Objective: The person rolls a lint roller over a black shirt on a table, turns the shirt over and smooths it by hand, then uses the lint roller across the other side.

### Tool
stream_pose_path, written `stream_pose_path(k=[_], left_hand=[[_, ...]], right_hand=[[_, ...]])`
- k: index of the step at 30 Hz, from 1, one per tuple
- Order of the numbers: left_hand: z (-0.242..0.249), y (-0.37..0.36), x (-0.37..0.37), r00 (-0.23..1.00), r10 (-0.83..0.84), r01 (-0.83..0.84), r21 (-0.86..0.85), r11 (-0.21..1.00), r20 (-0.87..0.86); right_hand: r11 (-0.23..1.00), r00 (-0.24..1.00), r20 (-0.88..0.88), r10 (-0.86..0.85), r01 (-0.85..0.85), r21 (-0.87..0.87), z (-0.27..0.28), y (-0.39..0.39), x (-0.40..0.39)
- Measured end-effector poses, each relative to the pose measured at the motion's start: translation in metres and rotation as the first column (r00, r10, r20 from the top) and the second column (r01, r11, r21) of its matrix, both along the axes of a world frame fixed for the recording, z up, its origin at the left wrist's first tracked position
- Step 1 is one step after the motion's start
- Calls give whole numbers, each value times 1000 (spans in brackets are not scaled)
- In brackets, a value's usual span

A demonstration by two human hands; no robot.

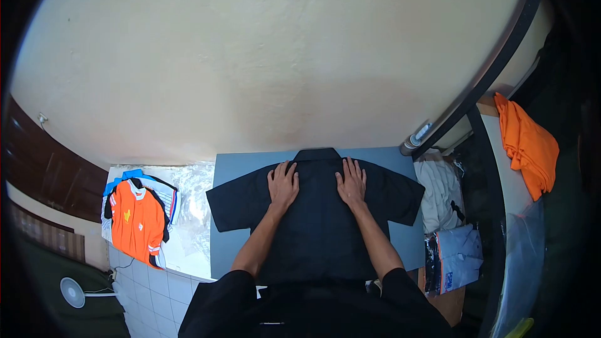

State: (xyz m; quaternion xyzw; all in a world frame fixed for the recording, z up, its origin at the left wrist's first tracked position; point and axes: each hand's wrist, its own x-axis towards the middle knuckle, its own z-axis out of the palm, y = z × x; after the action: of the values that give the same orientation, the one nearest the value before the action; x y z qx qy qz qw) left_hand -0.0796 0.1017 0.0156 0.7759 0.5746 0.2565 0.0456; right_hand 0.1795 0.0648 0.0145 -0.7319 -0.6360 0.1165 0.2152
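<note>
A black short-sleeved collared shirt (pixel 316 219) lies spread out, back side up, on a grey-blue board (pixel 228 169). Its collar points toward the wall and its sleeves reach out to both sides. My left hand (pixel 284 186) rests flat on the shirt's upper left, below the shoulder, fingers stretched toward the collar. On the upper right, my right hand (pixel 352 184) lies flat in the same way, fingers apart. Neither hand grips the cloth. The shirt's lower hem is partly hidden by my own body.
Left of the board, an orange jersey (pixel 134 219) lies on other garments. To the right are a pale cloth bundle (pixel 439 194) and a folded grey shirt (pixel 459 256) in plastic. Folded orange cloth (pixel 529 144) sits on a shelf. A cylindrical container (pixel 410 144) stands at the board's far right corner.
</note>
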Motion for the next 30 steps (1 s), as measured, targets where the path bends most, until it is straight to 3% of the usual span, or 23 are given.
stream_pose_path(k=[2,5,8,11,18,22,30], left_hand=[[5,0,4,1000,22,-23,-50,999,-7],[2,-2,9,997,54,-52,-31,998,57],[-2,-6,11,998,54,-56,60,997,36],[-2,-4,10,996,63,-66,40,997,70],[-8,-8,5,998,56,-58,72,996,36],[-4,-8,7,997,78,-77,47,996,-4],[2,-9,10,995,90,-90,9,996,-35]], right_hand=[[1000,1000,15,7,-7,-9,-1,-3,0],[983,996,61,-59,47,179,-14,-2,-7],[974,996,-91,-13,33,223,26,4,-27],[913,960,-171,222,-143,382,32,24,-57],[880,944,49,326,-322,350,21,72,-102],[918,952,-2,305,-294,265,17,81,-102],[920,956,45,289,-290,265,10,88,-106]])
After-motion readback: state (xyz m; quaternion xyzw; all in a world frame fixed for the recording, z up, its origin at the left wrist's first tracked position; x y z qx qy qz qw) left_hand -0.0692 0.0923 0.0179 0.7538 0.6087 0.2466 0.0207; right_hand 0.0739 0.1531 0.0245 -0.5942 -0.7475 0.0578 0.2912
